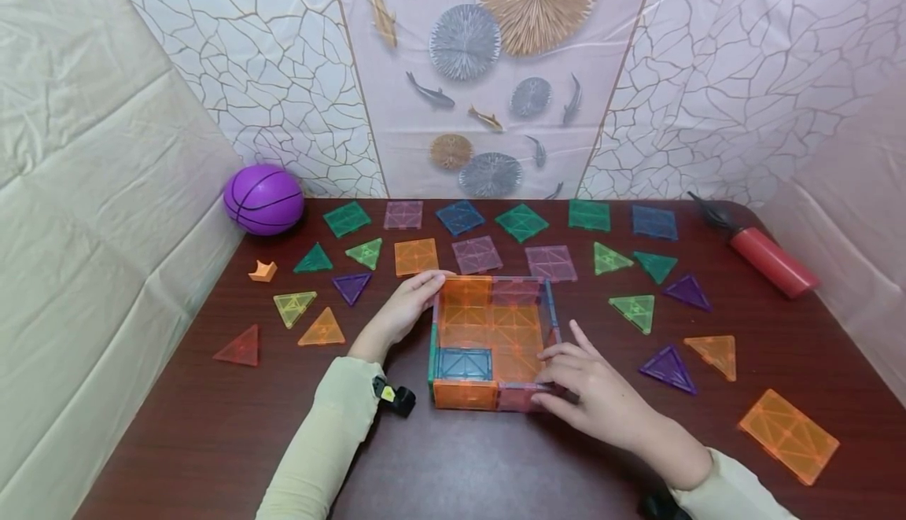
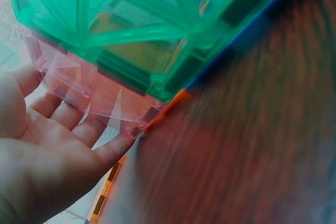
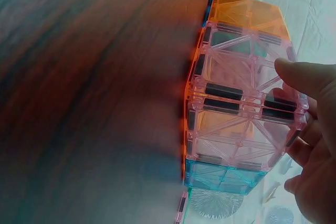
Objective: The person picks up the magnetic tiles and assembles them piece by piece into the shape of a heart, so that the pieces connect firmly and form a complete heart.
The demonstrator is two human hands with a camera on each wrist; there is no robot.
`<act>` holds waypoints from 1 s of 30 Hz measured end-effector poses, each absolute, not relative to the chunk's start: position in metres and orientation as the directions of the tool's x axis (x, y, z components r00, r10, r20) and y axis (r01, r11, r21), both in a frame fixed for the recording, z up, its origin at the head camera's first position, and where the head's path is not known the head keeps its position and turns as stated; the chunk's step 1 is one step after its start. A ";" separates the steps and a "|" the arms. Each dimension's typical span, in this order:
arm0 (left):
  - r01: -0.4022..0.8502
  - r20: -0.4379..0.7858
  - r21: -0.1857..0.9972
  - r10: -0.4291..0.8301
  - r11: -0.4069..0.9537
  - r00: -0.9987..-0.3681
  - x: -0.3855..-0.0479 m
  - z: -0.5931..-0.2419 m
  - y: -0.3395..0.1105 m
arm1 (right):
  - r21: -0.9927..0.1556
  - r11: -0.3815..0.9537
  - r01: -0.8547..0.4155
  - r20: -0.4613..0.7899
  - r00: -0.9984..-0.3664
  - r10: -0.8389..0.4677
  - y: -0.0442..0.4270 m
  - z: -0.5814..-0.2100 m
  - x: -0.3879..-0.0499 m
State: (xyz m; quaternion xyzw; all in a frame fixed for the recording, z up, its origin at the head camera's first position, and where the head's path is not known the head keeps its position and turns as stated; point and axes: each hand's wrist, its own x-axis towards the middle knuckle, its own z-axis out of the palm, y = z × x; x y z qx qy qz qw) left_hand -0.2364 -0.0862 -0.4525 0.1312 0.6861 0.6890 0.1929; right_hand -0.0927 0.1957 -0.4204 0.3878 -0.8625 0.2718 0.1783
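A box of translucent magnetic tiles (image 1: 463, 396) stands open-topped on the table before me, with orange, pink, green and blue walls. Inside, a blue tile (image 1: 465, 363) fills the near left part of the orange floor. My left hand (image 1: 406, 307) grips the far left corner; in the left wrist view its fingers bend round the edge of a pink tile (image 2: 97, 95), beside a green tile (image 2: 131, 38). At the near right corner, my right hand (image 1: 602, 394) pinches the wall, its thumb on a pink tile (image 3: 236, 66) and other fingers behind the upper edge.
Loose square tiles lie in rows behind the box, such as an orange square (image 1: 415, 257). Triangles lie at both sides, including a red triangle (image 1: 241, 347). An orange rectangle (image 1: 789, 435) is at right. Farther back are a purple ball (image 1: 263, 199) and a red cylinder (image 1: 773, 261).
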 end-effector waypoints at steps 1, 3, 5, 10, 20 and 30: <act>-0.089 -0.087 0.996 0.441 0.015 -0.893 -0.236 -0.452 -0.085 | -0.332 0.551 -0.766 0.520 -0.636 -0.571 0.196 -0.421 -0.093; -0.095 -0.094 0.995 0.428 0.019 -0.899 -0.235 -0.451 -0.084 | -0.339 0.544 -0.768 0.522 -0.635 -0.570 0.197 -0.421 -0.093; -0.102 -0.099 0.995 0.420 0.015 -0.902 -0.233 -0.450 -0.082 | -0.339 0.539 -0.771 0.524 -0.631 -0.573 0.198 -0.421 -0.092; -0.147 -0.131 0.989 0.409 -0.007 -0.903 -0.220 -0.449 -0.080 | -0.423 0.575 -0.701 0.497 -0.710 -0.499 0.202 -0.420 -0.088; -0.261 -0.223 0.962 0.332 -0.075 -0.917 -0.161 -0.438 -0.078 | -0.906 0.418 -0.062 -0.014 -0.984 -0.177 0.202 -0.412 -0.085; -0.318 -0.278 0.946 0.342 -0.065 -0.897 -0.131 -0.435 -0.069 | -0.960 0.266 0.089 -0.156 -0.957 -0.243 0.181 -0.424 -0.091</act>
